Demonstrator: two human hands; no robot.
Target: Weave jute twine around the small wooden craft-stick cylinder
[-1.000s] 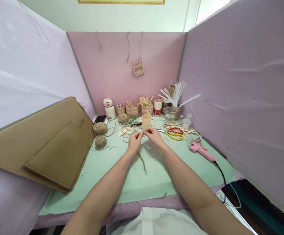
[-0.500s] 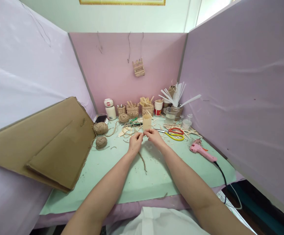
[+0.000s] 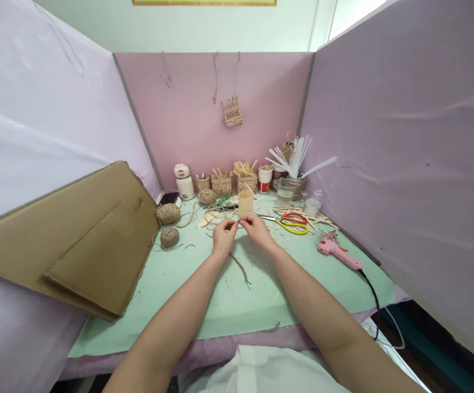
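My left hand (image 3: 225,236) and my right hand (image 3: 256,229) meet fingertip to fingertip over the middle of the table, both pinched closed. A brown twine strand (image 3: 240,266) trails from under my left hand toward me, its frayed end near the mat. What sits between the fingertips is tiny, seemingly part of this twine. Just beyond the hands stands a small upright holder of pale wooden sticks (image 3: 245,203). To the right of my right hand lie scissors (image 3: 292,225) with red and yellow handles, open-bladed or not I cannot tell.
Twine balls (image 3: 168,214) and a leaning cardboard sheet (image 3: 97,240) are on the left. A pink glue gun (image 3: 339,254) with a black cord lies right. Along the back stand a white bottle (image 3: 184,183), stick baskets (image 3: 221,185), a paper cup (image 3: 264,180) and a clear water cup (image 3: 286,192).
Both hands stay pinched together, with my left hand shifted slightly left. The loose twine end has swung a little to the right and away from me.
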